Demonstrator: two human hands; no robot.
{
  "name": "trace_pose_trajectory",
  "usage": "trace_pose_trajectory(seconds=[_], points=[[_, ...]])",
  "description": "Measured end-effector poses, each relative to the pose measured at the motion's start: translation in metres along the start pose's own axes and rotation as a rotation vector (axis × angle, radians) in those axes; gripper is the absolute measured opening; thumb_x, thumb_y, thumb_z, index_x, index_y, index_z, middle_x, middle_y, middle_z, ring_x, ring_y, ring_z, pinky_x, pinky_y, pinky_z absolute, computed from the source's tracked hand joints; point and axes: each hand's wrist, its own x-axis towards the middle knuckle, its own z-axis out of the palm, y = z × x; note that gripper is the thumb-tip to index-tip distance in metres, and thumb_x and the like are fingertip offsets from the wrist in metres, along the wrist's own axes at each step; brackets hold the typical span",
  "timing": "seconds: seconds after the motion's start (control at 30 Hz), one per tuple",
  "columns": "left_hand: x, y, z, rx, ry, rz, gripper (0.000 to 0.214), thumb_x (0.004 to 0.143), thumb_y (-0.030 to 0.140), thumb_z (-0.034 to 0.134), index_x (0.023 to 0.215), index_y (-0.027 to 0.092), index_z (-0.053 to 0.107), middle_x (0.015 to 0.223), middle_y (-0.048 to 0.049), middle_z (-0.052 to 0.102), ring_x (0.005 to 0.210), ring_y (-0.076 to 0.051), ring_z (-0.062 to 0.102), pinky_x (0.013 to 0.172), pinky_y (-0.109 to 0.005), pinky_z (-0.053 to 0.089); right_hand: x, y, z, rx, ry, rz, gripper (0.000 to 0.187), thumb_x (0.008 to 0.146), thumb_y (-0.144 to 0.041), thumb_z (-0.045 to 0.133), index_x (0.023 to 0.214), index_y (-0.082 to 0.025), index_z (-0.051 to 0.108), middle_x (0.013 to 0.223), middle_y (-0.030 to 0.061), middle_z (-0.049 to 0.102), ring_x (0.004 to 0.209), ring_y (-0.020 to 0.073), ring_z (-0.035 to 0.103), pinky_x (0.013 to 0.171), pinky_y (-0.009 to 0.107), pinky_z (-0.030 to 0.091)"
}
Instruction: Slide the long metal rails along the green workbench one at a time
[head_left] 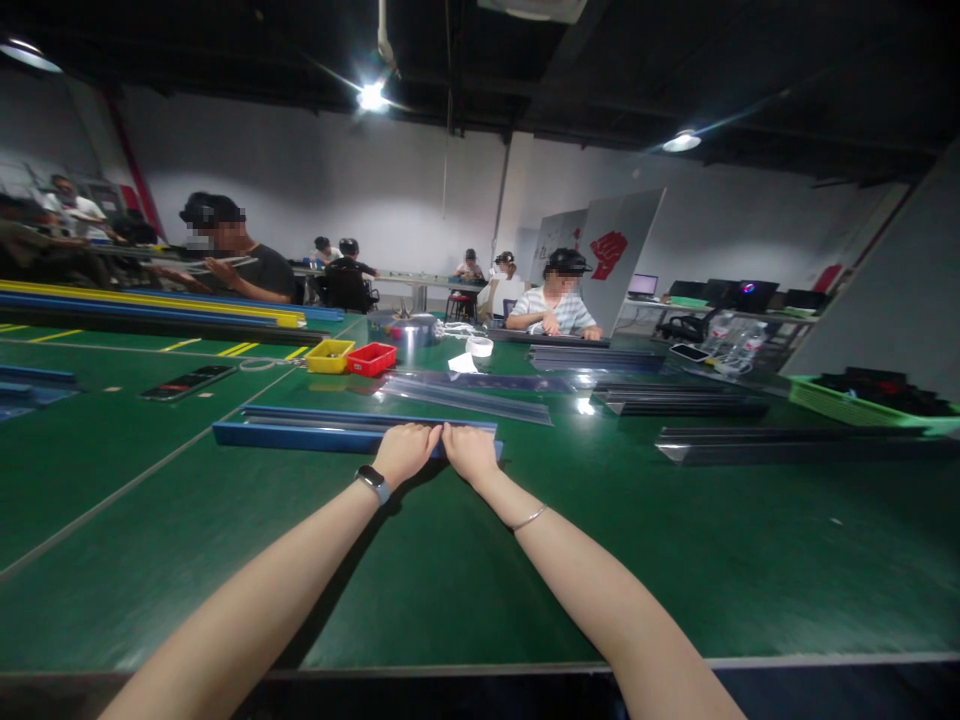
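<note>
On the green worktop [420, 600], straight ahead of us, lies a blue channel [300, 435]. Our left hand [405, 452] and right hand [471, 452] sit side by side toward its right end, the fingers of both curled over it and holding it. Just beyond it we see a clear strip [472, 400]; near that, a yellow bin [326, 366] and a red bin [373, 366]. A phone [187, 383] lies to the left.

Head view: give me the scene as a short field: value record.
part: blue channel
left hand: on its right half, fingers mostly hidden
right hand: on its right end, beside the left
surface: green table
bins: yellow bin left of red bin
far left: smartphone
far right: green basket
</note>
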Motion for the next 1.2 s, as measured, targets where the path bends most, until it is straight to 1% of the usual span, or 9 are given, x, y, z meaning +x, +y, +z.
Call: trace_pose_trajectory(seconds=[0.27,0.7,1.0,1.2], points=[[-0.0005,0.0001,-0.0028,-0.005,-0.009,0.002,0.051,0.088,0.038,0.018,0.076,0.015,0.061,0.071,-0.0088,0.063,0.070,-0.016,0.058,0.065,-0.026,0.039,0.0004,-0.0005,0.0013,0.021,0.004,0.002,0.042,0.090,-0.028,0.023,0.077,-0.017,0.062,0.070,0.0066,0.066,0.064,0.0146,0.060,0.059,0.022,0.039],[-0.0009,-0.0014,-0.0008,-0.003,0.007,0.022,0.049,0.088,0.037,0.018,0.076,0.016,0.060,0.070,-0.0077,0.062,0.068,-0.016,0.057,0.064,-0.027,0.038,0.0001,-0.0024,-0.0004,0.042,0.021,0.009,0.043,0.090,-0.028,0.024,0.077,-0.015,0.063,0.069,0.0082,0.065,0.064,0.0143,0.060,0.058,0.021,0.038],[-0.0007,-0.0022,0.0016,0.002,0.034,0.037,0.047,0.088,0.036,0.021,0.073,0.016,0.060,0.068,-0.0068,0.062,0.067,-0.016,0.056,0.063,-0.027,0.038,0.0002,-0.0018,0.0002,0.038,0.035,0.012,0.043,0.090,-0.028,0.024,0.076,-0.015,0.063,0.067,0.0068,0.065,0.063,0.0141,0.060,0.057,0.020,0.038],[-0.0007,-0.0022,0.0024,0.004,0.052,0.040,0.046,0.088,0.035,0.021,0.072,0.016,0.060,0.067,-0.0069,0.061,0.065,-0.016,0.056,0.061,-0.027,0.038,0.0005,-0.0026,0.0034,0.028,0.049,0.040,0.046,0.090,-0.029,0.023,0.071,-0.016,0.063,0.066,0.0066,0.065,0.061,0.0145,0.060,0.055,0.021,0.039]])
